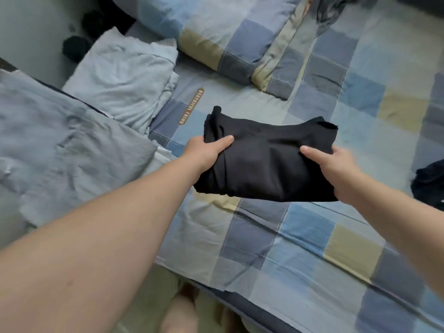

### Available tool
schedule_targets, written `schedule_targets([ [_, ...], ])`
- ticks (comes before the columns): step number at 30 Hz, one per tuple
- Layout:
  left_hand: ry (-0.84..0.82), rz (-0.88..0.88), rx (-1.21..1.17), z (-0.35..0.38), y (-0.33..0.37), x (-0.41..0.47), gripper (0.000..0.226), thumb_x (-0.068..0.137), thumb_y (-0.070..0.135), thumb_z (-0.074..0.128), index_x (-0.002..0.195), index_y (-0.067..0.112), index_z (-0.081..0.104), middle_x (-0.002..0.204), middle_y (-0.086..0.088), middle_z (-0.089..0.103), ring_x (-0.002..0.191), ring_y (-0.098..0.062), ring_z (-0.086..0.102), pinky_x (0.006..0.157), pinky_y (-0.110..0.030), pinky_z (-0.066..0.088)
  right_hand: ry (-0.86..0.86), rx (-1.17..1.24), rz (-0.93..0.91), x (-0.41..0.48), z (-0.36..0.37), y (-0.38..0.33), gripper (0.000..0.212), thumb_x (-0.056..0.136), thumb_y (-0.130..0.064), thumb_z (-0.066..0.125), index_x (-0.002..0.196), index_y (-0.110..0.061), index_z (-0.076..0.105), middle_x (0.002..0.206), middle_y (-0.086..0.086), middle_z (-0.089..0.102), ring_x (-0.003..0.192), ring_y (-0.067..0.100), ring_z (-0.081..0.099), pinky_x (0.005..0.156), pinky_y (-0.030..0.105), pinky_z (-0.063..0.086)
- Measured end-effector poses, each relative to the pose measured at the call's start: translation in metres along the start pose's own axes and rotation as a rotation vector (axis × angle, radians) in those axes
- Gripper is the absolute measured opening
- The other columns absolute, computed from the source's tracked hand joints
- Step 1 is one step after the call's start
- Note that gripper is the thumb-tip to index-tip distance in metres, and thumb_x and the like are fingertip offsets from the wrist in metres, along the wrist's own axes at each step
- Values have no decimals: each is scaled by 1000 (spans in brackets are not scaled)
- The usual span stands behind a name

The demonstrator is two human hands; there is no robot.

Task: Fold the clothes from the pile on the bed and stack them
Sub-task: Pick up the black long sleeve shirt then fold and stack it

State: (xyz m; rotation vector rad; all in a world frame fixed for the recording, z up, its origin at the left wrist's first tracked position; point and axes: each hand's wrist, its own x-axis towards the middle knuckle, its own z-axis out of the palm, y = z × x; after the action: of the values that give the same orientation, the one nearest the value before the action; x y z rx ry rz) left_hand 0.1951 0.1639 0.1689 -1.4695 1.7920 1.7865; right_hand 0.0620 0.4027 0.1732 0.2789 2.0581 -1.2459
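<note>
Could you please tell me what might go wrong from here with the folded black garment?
1. The left hand and right hand grip the black garment only at its sides; loose layers stick out at its far corners, so the fold may slip open.
2. The light blue folded clothes look rumpled and lie near the edge of the bed; a stack there might lean or slide.

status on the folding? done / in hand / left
Done: a light grey garment and a blue-grey garment lie folded on the left of the bed. In hand: a folded black garment, gripped at its ends by the left hand and right hand, not yet stacked. Left: a crumpled dark garment at the right edge and a grey garment at the top look unfolded; more may lie out of view.
</note>
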Motion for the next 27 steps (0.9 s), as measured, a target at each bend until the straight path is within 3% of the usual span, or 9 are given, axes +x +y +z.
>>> schedule_targets([
  [4, 215, 85, -93, -68, 4, -75, 44, 81, 55, 76, 109, 23, 67, 108, 5, 68, 102, -20, 64, 91, -31, 50, -119, -96, -124, -66, 37, -67, 32, 85, -29, 79, 115, -21, 69, 106, 0, 76, 90, 18, 74, 83, 34, 57],
  [7, 344, 83, -238, -119, -9, -119, 47, 76, 59, 76, 108, 26, 69, 103, 7, 72, 97, -20, 68, 93, -38, 55, -186, -195, -227, -104, 81, -111, 33, 87, -30, 78, 117, -22, 67, 106, -3, 74, 92, 19, 72, 86, 37, 58],
  [12, 577, 61, -481, -194, -58, -159, 22, 86, 50, 72, 89, 30, 64, 94, 10, 68, 89, -14, 65, 73, -28, 51, -356, -370, -430, -143, 183, -159, 33, 88, -31, 76, 118, -20, 66, 104, -5, 72, 89, 15, 70, 80, 31, 58],
  [14, 688, 29, -542, -217, -85, -161, 27, 86, 51, 72, 95, 28, 63, 96, 11, 66, 92, -16, 63, 81, -32, 52, -407, -453, -499, -149, 231, -165, 32, 88, -31, 75, 116, -18, 66, 102, -3, 70, 86, 11, 66, 72, 26, 51],
  [17, 798, -66, -589, -240, -124, -150, 40, 89, 50, 68, 111, 20, 55, 104, 5, 61, 98, -23, 59, 93, -38, 48, -450, -565, -538, -149, 297, -164, 26, 89, -33, 74, 109, -19, 64, 96, -2, 68, 89, 18, 65, 75, 27, 48],
  [21, 796, -157, -522, -247, -169, -117, 48, 94, 48, 62, 121, 12, 46, 113, 0, 56, 105, -29, 57, 90, -37, 44, -441, -812, -541, -122, 361, -144, 20, 96, -31, 65, 109, -19, 55, 95, -1, 57, 93, 21, 54, 79, 28, 32],
  [24, 763, -198, -420, -244, -191, -97, 57, 96, 43, 61, 138, 12, 38, 125, -1, 54, 120, -32, 54, 90, -35, 40, -377, -933, -517, -99, 385, -114, 41, 97, -33, 62, 129, -9, 53, 113, 8, 60, 108, 29, 59, 81, 34, 40],
  [26, 889, -223, -105, -236, -200, -98, 71, 95, 42, 63, 151, 15, 28, 146, -7, 46, 132, -34, 44, 98, -43, 38, -271, -987, -588, -96, 383, -96, 62, 97, -41, 59, 148, -17, 36, 143, 7, 48, 131, 30, 45, 103, 42, 38],
  [27, 998, -160, 104, -234, -203, -100, 73, 93, 41, 64, 152, 17, 29, 152, -8, 41, 135, -35, 40, 103, -47, 35, -212, -1050, -724, -100, 379, -87, 69, 96, -46, 57, 154, -22, 27, 155, 5, 36, 143, 29, 32, 114, 47, 27],
])
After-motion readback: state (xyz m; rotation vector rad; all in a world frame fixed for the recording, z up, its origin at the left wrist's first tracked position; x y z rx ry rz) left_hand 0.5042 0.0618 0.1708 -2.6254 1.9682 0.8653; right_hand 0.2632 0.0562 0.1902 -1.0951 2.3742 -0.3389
